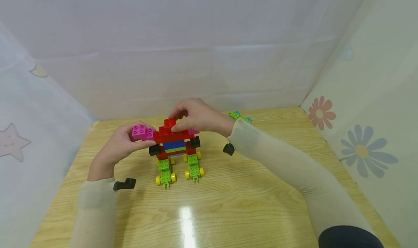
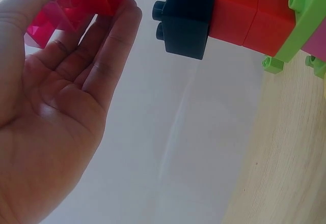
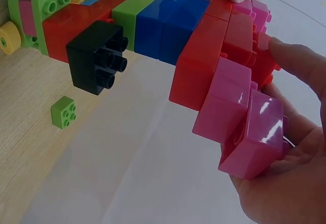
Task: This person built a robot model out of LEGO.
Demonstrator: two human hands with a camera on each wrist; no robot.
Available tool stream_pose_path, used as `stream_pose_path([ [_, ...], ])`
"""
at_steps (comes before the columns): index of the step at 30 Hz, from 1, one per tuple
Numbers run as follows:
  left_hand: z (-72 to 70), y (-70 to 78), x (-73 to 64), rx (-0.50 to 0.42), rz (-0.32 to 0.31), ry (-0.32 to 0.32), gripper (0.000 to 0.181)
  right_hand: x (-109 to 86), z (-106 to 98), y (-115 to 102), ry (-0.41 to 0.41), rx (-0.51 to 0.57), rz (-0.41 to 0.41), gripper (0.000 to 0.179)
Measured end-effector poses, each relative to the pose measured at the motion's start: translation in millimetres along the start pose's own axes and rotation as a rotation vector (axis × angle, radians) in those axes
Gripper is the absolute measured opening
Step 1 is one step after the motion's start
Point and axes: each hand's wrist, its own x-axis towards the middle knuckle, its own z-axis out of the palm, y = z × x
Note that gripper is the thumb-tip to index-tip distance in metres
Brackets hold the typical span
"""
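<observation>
A toy-brick figure stands on two green wheeled bases with yellow wheels. Its middle has blue bricks and red ones, with a black brick jutting out at either side. Stepped pink bricks form the upper left end; more pink bricks form the right end. My left hand holds the left end, thumb in front and fingers behind. With my right hand I pinch the stacked red brick on top between thumb and fingers.
A green studded piece with blue wheels lies at the back of the wooden table, partly behind the right arm. A small loose green brick rests on the tabletop. Pale patterned sheets surround the table's back and sides.
</observation>
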Motion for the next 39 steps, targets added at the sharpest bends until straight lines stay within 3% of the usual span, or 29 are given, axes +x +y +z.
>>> stream_pose_path([
  [21,-1.8,-1.3,0.2,-0.007,0.009,0.005,0.036,2.6,-1,-10,-0.036,-0.131,-0.017,0.035],
  [39,-4.0,-4.4,-1.5,0.009,0.012,-0.003,0.037,5.9,5,-10,-0.044,-0.152,-0.038,0.035],
])
